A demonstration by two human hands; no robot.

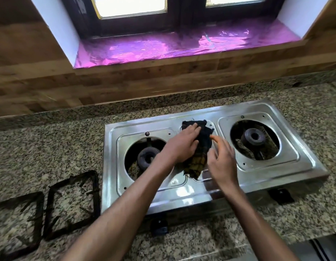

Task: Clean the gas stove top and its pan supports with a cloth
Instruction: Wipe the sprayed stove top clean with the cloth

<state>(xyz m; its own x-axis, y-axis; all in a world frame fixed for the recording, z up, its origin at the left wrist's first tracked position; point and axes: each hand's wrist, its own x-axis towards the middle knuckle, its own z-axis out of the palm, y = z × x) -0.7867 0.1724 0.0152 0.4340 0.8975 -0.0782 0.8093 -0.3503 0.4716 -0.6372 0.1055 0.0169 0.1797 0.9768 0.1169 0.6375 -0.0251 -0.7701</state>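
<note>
Speckled granite makes up the counter, grey and black with tan flecks, running from the near edge to a wood-patterned wall at the far side. Set into that wall is a window recess whose sill is lined with shiny purple foil, below dark-framed window panes that glow bright.

On the counter, right of centre, sits a two-burner steel gas stove top, turned slightly askew. Both burners are bare: the left burner and the right burner sit uncovered in their round wells. The two dark square pan supports lie flat on the granite to the left of the stove, side by side.

A dark cloth, black with a yellowish patch at its near end, lies on the steel strip between the burners. The left hand rests on the cloth's left side with fingers laid fairly straight across it, pressing down. The right hand is just right of the cloth, fingers loosely spread and slightly bent, its fingertips at the cloth's edge; whether it pinches the fabric cannot be told.
</note>
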